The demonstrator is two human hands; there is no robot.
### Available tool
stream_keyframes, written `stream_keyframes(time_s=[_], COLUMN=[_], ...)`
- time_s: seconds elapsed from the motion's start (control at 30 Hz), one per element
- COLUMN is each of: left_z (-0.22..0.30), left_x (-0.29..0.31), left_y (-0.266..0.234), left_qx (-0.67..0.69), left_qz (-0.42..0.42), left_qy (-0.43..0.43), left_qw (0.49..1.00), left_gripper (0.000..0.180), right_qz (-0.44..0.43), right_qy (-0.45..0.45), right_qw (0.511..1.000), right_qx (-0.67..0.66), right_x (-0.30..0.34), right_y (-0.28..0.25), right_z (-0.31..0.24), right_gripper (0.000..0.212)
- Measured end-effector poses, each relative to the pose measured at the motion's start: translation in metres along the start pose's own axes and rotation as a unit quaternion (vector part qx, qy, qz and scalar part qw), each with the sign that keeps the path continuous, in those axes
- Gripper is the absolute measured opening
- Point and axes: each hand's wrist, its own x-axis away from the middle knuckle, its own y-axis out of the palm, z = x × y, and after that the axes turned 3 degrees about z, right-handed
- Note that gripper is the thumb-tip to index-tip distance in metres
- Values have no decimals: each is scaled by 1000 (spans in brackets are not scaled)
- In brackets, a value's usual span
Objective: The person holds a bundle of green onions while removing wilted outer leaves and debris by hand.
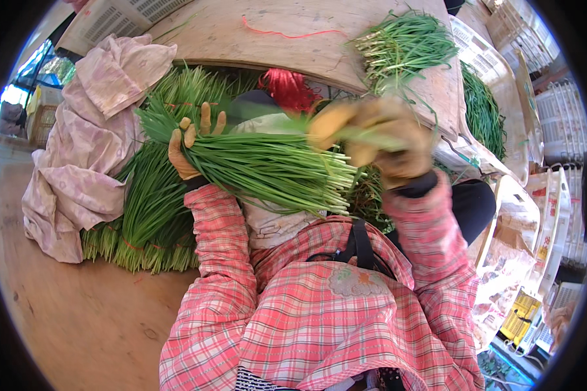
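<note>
A thick bunch of garlic chives (274, 166) lies across my lap, green leaf tips to the left and pale cut stems to the right. My left hand (184, 156) cradles its leafy end from beneath, with fingers curled up around it. Just above the pale stem ends is my right hand (388, 137), gloved in yellowish-tan and smeared by motion. A blurred green streak passes by its fingers, and whether it grips a leaf is unclear. Tied chive bundles (147, 208) are heaped at my left, partly under a pale patterned cloth (78, 156).
Ahead stands a wooden board (293, 39) bearing a loose pile of chives (407, 49) and a red string (293, 31). Red ties (287, 98) hang at its near edge. White plastic crates (561, 124) line the right, one holding more chives (482, 114). A yellow basket (520, 317) sits lower right.
</note>
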Motion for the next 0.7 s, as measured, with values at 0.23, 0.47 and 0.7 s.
stream_keyframes(time_s=[0.23, 0.47, 0.7], left_z=[1, 8, 14], left_x=[6, 4, 2], left_y=[-10, -20, -16], left_qx=[39, 48, 57], left_qz=[-84, -78, -29], left_qy=[59, 24, 5], left_qw=[994, 996, 998], left_gripper=[32, 30, 9], right_qz=[99, 345, 347], right_qy=[220, 203, 228], right_qw=[960, 882, 832], right_qx=[142, 248, 368], right_x=[44, 74, 122], right_y=[-10, -10, -18], right_z=[45, 56, 32], right_gripper=[42, 19, 21])
